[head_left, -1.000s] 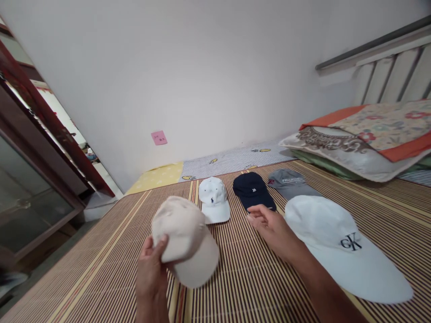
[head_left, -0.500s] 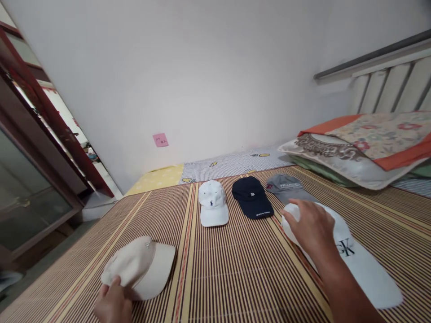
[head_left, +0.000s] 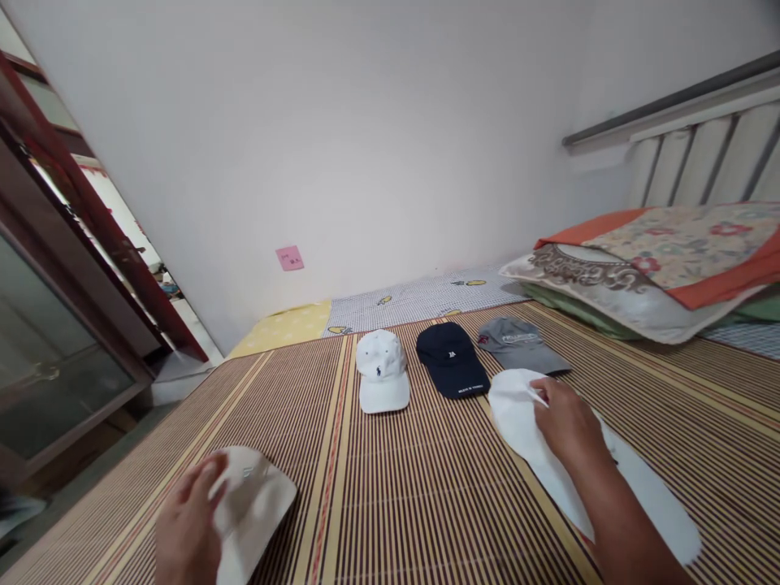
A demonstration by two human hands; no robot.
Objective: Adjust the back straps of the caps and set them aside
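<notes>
Turned on the mat (head_left: 390, 504) since the earlier frame, the beige cap (head_left: 253, 508) is overlapped by the left hand (head_left: 188, 524), hold indeterminable, while the long white cap (head_left: 517, 418) at right is pinched by the right hand (head_left: 569, 422), fingertips together, apparently a grasping step next requiring steadiness.

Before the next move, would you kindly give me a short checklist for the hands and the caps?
1. Right hand has hold of the large white cap: ok, the fingertips pinch its crown.
2. Left hand grips the beige cap: cannot tell, the hand hides any contact.
3. Front emblem of the large white cap in plain view: not ok, the right forearm covers most of it.
4. Small white cap apart from the navy cap: ok, striped mat shows between them.
5. Navy cap clear of the large white cap: cannot tell, their edges look very close.
</notes>
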